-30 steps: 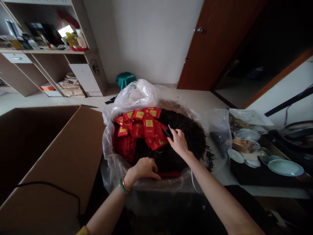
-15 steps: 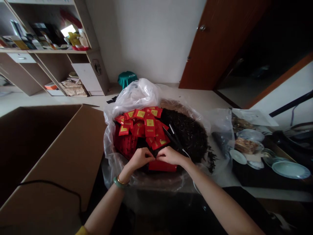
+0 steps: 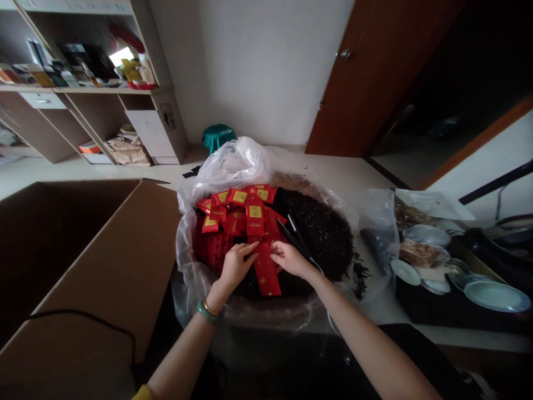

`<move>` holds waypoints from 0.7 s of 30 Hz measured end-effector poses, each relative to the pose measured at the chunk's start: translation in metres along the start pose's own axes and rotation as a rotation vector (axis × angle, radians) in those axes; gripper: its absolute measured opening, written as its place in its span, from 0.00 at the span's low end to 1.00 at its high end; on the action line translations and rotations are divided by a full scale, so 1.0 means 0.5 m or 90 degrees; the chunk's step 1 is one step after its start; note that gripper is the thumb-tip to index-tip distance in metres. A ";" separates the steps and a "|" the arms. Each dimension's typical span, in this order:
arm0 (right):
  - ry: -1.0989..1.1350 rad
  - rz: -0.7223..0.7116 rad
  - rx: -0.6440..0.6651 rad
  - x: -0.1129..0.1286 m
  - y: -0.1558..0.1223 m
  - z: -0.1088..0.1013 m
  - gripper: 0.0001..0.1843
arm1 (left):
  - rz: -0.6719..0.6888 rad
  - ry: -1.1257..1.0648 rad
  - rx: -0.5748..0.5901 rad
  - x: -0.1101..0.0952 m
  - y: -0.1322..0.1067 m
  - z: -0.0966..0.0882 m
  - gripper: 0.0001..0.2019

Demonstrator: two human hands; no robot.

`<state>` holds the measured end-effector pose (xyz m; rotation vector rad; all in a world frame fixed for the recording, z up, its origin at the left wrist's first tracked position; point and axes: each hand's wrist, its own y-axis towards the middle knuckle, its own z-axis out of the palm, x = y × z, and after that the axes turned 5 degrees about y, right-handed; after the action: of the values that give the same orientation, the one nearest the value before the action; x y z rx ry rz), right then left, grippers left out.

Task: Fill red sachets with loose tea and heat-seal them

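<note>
Between my hands is a long red foil packet (image 3: 268, 275), tilted over the dark loose tea leaves. My left hand (image 3: 236, 265) pinches its upper left edge. My right hand (image 3: 292, 260) has its fingers closed at the upper right edge; the fingertips are partly hidden. Just beyond lies a pile of red packets with yellow labels (image 3: 237, 222). Stacked flat red packets (image 3: 213, 249) sit to the left of my left hand. A black hair-straightener-like tool (image 3: 297, 233) with a white cord rests on the tea (image 3: 322, 228), past my right hand.
A clear plastic bag (image 3: 185, 239) lines the wide container of tea. An open cardboard box (image 3: 154, 222) stands at the left. On the right are a pale oval dish (image 3: 497, 293) and plastic tubs (image 3: 425, 233). A shelf unit (image 3: 160, 128) and brown door (image 3: 358, 78) stand behind.
The red packet between my hands has turned from lying crosswise to pointing lengthwise towards me. Both hands have moved slightly up and apart, with the fingers now along its sides.
</note>
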<state>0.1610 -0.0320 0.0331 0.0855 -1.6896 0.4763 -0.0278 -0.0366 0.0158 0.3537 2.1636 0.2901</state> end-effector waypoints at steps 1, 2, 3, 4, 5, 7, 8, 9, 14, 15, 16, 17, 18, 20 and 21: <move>0.005 0.001 -0.005 -0.001 0.001 0.000 0.04 | 0.027 0.032 -0.009 -0.003 0.000 0.001 0.14; 0.008 0.003 -0.009 -0.003 0.003 0.000 0.04 | 0.053 0.060 -0.015 -0.005 0.000 0.002 0.13; 0.010 0.007 -0.013 -0.005 0.004 0.000 0.04 | 0.075 0.083 -0.022 -0.007 0.000 0.004 0.13; 0.009 0.012 -0.017 -0.008 0.005 -0.001 0.05 | 0.091 0.104 -0.031 -0.008 -0.001 0.005 0.11; 0.004 0.016 -0.021 -0.011 0.006 -0.001 0.05 | 0.101 0.122 -0.038 -0.009 -0.001 0.006 0.09; -0.013 0.018 -0.018 -0.017 0.005 -0.004 0.07 | 0.097 0.145 -0.033 -0.010 -0.003 0.007 0.04; -0.022 0.014 -0.007 -0.018 0.004 -0.006 0.09 | 0.089 0.146 -0.016 -0.011 -0.004 0.006 0.02; -0.029 0.009 0.013 -0.018 0.002 -0.008 0.10 | 0.082 0.140 0.011 -0.012 -0.005 0.006 0.02; -0.034 -0.016 0.161 -0.007 -0.013 -0.023 0.27 | 0.067 0.069 0.125 -0.021 -0.015 0.002 0.03; -0.037 -0.018 0.174 -0.006 -0.014 -0.024 0.29 | 0.060 0.053 0.142 -0.023 -0.017 0.003 0.03; -0.043 -0.019 0.179 -0.007 -0.013 -0.026 0.29 | 0.052 0.036 0.160 -0.025 -0.019 0.003 0.03; -0.052 -0.022 0.178 -0.008 -0.012 -0.028 0.28 | 0.042 0.017 0.177 -0.026 -0.022 0.003 0.03; -0.063 -0.029 0.169 -0.010 -0.009 -0.030 0.26 | 0.033 -0.001 0.189 -0.026 -0.024 0.003 0.03; -0.092 -0.061 0.125 -0.014 -0.003 -0.037 0.21 | 0.009 -0.010 0.193 -0.022 -0.029 -0.002 0.05; -0.108 -0.082 0.093 -0.014 0.000 -0.042 0.18 | -0.006 0.004 0.190 -0.018 -0.031 -0.007 0.06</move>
<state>0.1816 -0.0259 0.0284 0.3469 -1.8011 0.5062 -0.0279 -0.0545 0.0197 0.5096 2.2161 -0.0393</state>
